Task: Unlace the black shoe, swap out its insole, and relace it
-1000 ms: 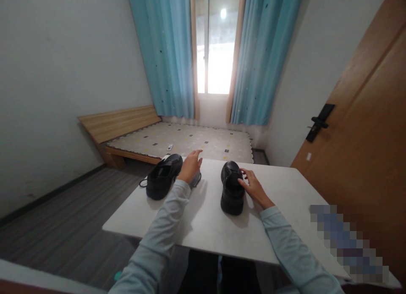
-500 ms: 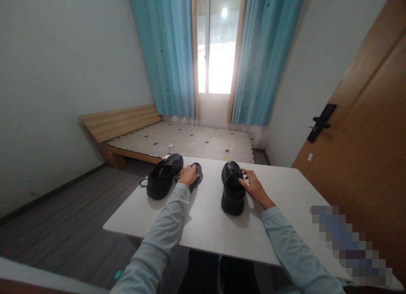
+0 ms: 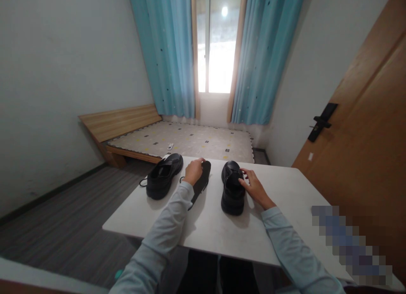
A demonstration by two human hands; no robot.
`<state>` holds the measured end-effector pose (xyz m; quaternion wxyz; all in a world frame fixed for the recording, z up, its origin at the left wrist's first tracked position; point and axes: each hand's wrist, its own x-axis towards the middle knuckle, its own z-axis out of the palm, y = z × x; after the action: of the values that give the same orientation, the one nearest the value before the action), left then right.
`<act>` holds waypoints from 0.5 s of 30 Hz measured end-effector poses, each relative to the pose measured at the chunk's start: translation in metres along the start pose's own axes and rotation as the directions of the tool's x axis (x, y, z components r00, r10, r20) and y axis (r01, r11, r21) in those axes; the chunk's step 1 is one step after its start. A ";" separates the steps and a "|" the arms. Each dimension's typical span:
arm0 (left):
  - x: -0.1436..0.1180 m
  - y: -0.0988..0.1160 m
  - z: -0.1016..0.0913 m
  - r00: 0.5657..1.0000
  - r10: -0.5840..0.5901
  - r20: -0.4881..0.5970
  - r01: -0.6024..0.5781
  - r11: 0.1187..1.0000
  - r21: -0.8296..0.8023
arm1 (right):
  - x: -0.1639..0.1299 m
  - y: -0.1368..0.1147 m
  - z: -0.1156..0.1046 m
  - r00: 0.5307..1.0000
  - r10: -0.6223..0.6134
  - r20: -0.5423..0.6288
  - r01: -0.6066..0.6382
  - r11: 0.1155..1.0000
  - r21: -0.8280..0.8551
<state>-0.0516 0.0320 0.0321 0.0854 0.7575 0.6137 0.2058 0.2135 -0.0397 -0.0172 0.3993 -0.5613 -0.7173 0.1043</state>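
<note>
My left hand (image 3: 193, 171) grips a flat black insole (image 3: 203, 180) by its left edge, just above the white table (image 3: 253, 243). A dark lace shows on either side of the insole. To the left of that hand stands a black shoe (image 3: 160, 182), upright, with a lace loop hanging off its outer side. A second black shoe (image 3: 233, 201) stands upright to the right of the insole, its heel towards me. My right hand (image 3: 255, 188) holds this shoe's right side, thumb and fingers at the opening.
Beyond the table is a bed (image 3: 190, 137) with a patterned mattress and a small white object (image 3: 170, 146) on it. A wooden door (image 3: 358, 137) with a black handle (image 3: 322, 122) stands at the right. A pixelated patch covers the table's right corner.
My left hand has moved slightly right and away from me. The insole has come along and turned, so more of its flat face shows. My right hand and both shoes stay in place.
</note>
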 end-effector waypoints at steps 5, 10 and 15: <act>0.006 0.014 -0.012 0.998 0.048 -0.031 -0.056 0.898 -0.436 | 0.000 -0.002 -0.001 1.000 -0.004 -0.001 0.004 1.000 -0.007; 0.002 0.018 -0.002 0.997 -0.003 0.081 0.065 0.634 -0.770 | 0.000 -0.001 -0.002 1.000 -0.018 -0.010 0.018 1.000 -0.018; -0.006 0.015 0.024 0.975 -0.062 0.214 0.213 0.533 -0.819 | 0.000 -0.003 -0.002 1.000 -0.018 -0.004 0.018 1.000 -0.020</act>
<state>-0.0293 0.0254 0.0151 0.5004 0.5876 0.4901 0.4052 0.2128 -0.0415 -0.0140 0.3960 -0.5591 -0.7225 0.0925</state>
